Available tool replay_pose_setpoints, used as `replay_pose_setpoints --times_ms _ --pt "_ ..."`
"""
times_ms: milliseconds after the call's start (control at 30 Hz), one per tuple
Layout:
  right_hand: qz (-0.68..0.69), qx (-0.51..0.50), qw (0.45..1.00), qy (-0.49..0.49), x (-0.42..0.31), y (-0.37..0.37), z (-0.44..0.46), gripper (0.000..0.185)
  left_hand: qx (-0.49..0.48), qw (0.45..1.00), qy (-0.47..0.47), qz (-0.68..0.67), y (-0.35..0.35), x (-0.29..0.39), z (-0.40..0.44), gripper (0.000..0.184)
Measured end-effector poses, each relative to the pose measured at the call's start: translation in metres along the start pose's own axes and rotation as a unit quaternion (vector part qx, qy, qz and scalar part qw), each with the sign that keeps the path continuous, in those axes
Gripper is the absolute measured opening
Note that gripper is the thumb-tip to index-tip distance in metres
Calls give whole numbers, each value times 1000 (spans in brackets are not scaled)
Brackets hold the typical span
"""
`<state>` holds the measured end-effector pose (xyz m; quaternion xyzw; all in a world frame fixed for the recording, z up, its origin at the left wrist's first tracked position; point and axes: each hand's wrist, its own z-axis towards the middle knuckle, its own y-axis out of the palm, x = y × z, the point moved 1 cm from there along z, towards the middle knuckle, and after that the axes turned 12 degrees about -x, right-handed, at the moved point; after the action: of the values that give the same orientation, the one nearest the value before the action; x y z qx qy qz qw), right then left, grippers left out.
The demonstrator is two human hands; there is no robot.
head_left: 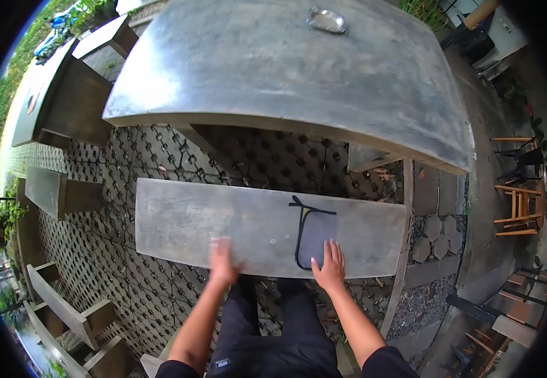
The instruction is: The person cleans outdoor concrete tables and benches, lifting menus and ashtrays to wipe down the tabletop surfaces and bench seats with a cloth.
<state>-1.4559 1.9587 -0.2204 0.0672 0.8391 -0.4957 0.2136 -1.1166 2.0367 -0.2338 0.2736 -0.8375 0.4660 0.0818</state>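
On the grey concrete bench point(185, 217) before me lies a flat grey piece with black edging point(319, 233), perhaps a folded cloth or pouch. A black loop sticks out at its upper left corner, with a small yellow-green spot just below. My right hand point(330, 266) is on its lower right part, fingers stretched out and pointing away from me. Over the bench's near edge, to the left of the grey piece, is my left hand point(224, 264). Motion smears its fingers, and I see nothing in it.
A large concrete table point(273, 69) stands beyond the bench, bearing a shiny metal ashtray-like dish point(326, 20). More concrete benches point(62, 302) stand at the left. Wooden chairs point(518, 211) are at the right. The ground is perforated paving point(135, 302).
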Motion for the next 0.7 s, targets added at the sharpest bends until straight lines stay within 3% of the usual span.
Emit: replay_pose_setpoints --times_ms 67,100,133,200,233,333,400,500,567,600,633,667,700 --pt "-46 42 998 13 -14 12 37 71 -20 937 -338 -90 -41 -58 0 124" --pt "-47 43 996 58 -14 22 56 72 -44 885 -453 -103 -60 -81 3 140" --pt "-50 44 993 101 -12 34 76 72 -64 849 -486 -200 -57 -117 5 149" --pt "-84 103 979 152 -17 48 110 72 -136 852 -428 -269 -70 -141 3 155" --pt "-91 135 971 177 -28 48 128 72 -190 839 -451 -238 -75 -135 11 159" --pt "-110 160 967 167 -91 57 176 71 -150 860 -392 -290 -62 -139 12 163" --pt "-124 133 979 88 -180 65 202 69 -165 866 -347 -320 -52 -151 12 163" --pt "-48 116 988 -88 -320 120 227 67 -204 877 -367 -232 -60 -142 14 162" --pt "0 -26 984 -179 -412 160 231 73 -234 879 -343 -237 -46 -158 13 147" --pt "18 -18 969 -245 -449 200 226 73 -259 885 -323 -213 -10 -179 9 139" --pt "7 -45 948 -316 -486 249 220 71 -289 935 -200 48 32 -195 0 122" --pt "-3 -69 921 -383 -512 281 213 70 -299 934 -126 -150 144 -271 -24 110" --pt "-92 -79 911 -395 -531 284 203 68 -301 934 -132 -140 24 -207 30 110"
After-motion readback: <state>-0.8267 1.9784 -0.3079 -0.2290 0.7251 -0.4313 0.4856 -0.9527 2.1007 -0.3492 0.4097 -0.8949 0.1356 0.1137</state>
